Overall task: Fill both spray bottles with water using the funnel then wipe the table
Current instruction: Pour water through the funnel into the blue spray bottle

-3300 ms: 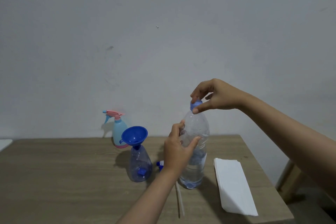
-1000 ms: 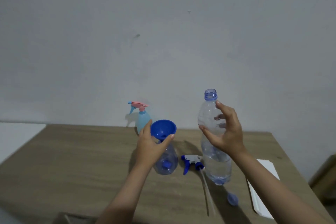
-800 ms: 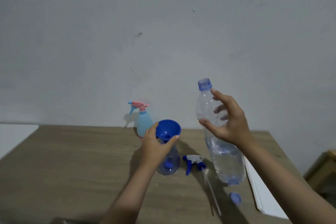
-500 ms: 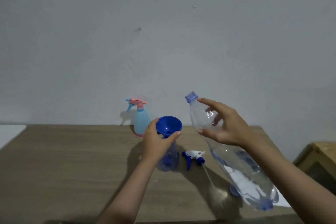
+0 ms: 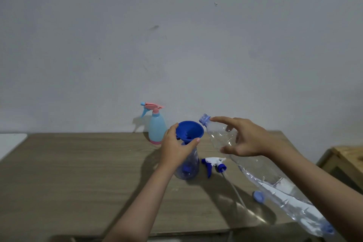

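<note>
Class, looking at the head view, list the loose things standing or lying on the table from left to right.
Light blue spray bottle → clear spray bottle carrying the blue funnel → detached spray head → blue cap.

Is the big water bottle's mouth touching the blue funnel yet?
Apart. In the head view the water bottle mouth sits just right of the funnel rim, with a thin strip of wall showing between them.
</note>
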The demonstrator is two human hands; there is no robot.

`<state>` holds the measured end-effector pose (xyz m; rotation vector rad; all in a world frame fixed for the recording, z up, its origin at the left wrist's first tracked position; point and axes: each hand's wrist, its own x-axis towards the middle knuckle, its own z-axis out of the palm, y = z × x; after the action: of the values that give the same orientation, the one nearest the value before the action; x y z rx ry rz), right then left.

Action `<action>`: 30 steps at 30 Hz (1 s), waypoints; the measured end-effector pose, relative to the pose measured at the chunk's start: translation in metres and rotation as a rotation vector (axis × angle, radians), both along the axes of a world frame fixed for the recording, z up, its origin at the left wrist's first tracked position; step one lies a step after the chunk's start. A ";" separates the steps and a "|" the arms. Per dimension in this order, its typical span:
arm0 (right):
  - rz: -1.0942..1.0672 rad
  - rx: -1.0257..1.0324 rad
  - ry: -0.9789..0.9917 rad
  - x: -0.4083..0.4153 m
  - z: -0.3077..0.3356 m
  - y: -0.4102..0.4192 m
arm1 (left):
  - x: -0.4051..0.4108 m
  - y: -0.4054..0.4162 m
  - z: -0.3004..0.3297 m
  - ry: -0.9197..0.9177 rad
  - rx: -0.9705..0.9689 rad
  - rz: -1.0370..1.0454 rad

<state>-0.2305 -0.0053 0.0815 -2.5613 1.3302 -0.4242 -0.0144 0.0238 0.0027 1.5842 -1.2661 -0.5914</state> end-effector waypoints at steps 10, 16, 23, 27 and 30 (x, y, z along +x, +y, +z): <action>-0.026 0.046 0.136 0.011 0.007 0.003 | 0.002 0.000 0.004 0.072 0.000 -0.036; -0.020 0.089 0.188 0.015 0.005 0.004 | 0.004 -0.001 0.006 0.106 0.009 -0.031; -0.017 0.097 0.203 0.018 0.005 0.007 | 0.006 -0.003 0.007 0.078 0.014 -0.035; -0.019 0.099 0.207 0.018 0.009 0.008 | 0.007 -0.003 0.008 0.083 0.015 -0.050; -0.014 0.098 0.217 0.018 0.008 0.007 | 0.007 -0.004 0.008 0.079 0.022 -0.054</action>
<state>-0.2122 0.0017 0.0896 -2.5760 1.4014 -0.0819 -0.0072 0.0197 0.0110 1.5340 -1.2504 -0.6972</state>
